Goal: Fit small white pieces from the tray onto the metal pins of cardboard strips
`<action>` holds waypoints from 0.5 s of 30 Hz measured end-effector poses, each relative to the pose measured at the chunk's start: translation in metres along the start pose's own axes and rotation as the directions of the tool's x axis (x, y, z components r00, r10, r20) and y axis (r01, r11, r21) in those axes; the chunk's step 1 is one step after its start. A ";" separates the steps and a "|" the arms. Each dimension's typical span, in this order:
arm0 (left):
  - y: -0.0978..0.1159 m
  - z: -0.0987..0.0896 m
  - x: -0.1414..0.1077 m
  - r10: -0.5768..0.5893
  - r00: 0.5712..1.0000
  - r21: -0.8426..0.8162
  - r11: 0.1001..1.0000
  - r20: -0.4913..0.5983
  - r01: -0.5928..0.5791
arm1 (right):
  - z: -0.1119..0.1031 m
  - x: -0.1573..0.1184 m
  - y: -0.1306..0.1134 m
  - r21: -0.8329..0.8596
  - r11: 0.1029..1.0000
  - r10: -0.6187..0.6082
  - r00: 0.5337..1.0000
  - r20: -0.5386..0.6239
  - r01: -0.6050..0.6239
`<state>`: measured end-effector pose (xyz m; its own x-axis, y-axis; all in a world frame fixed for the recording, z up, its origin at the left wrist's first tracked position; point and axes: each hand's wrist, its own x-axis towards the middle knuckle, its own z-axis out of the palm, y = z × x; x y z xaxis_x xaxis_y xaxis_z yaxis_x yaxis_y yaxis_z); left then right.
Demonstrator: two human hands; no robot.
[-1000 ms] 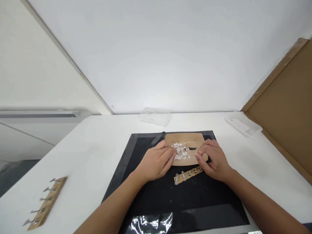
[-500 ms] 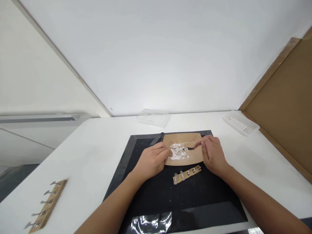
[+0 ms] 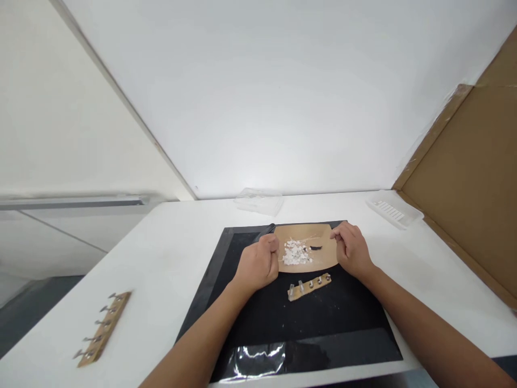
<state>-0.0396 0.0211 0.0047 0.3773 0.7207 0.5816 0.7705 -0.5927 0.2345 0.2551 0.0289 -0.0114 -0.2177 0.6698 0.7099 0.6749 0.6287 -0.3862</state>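
Note:
A brown paper-like sheet [image 3: 325, 263] with rounded edges lies on the black mat [image 3: 311, 318]. On it are a heap of small white flakes [image 3: 297, 252] and a short dark strip [image 3: 316, 248]. My left hand [image 3: 260, 261] is closed at the sheet's left edge, fingers curled over it. At the right edge my right hand [image 3: 352, 250] pinches the sheet, its fingers bent. Just below the sheet lies a narrow wooden strip [image 3: 306, 291] carrying clear pieces and metal pieces. A dark slim tool [image 3: 264, 233] lies beyond my left hand, partly hidden.
Another wooden strip with metal pegs [image 3: 105, 326] lies on the white table [image 3: 161, 264] at the left. A clear plastic lid [image 3: 259, 201] is at the back. A clear tray with white strips [image 3: 393, 209] stands near the cardboard wall [image 3: 464, 178] at the right.
My left hand has drawn back from the white flakes to the sheet's left edge. My right index finger has come away from the dark strip and curled in. The camera view has shifted slightly.

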 end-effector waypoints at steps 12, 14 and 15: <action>-0.005 -0.062 0.002 -0.186 0.962 0.282 0.930 -0.199 0.238 | 0.002 -0.001 -0.001 -0.034 0.999 0.032 0.999 0.021 -0.031; -0.010 -0.083 -0.017 -0.224 0.941 0.328 0.895 -0.255 0.302 | 0.002 -0.001 -0.002 -0.035 0.999 0.038 0.999 0.030 -0.037; -0.012 -0.092 -0.029 -0.262 0.925 0.337 0.875 -0.274 0.347 | 0.002 -0.001 -0.002 -0.035 0.999 0.043 0.999 0.031 -0.042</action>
<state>-0.1070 -0.0253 0.0565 0.0066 0.7232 0.6906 0.9786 -0.1468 0.1444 0.2527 0.0270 -0.0125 -0.2106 0.7079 0.6742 0.7073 0.5863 -0.3948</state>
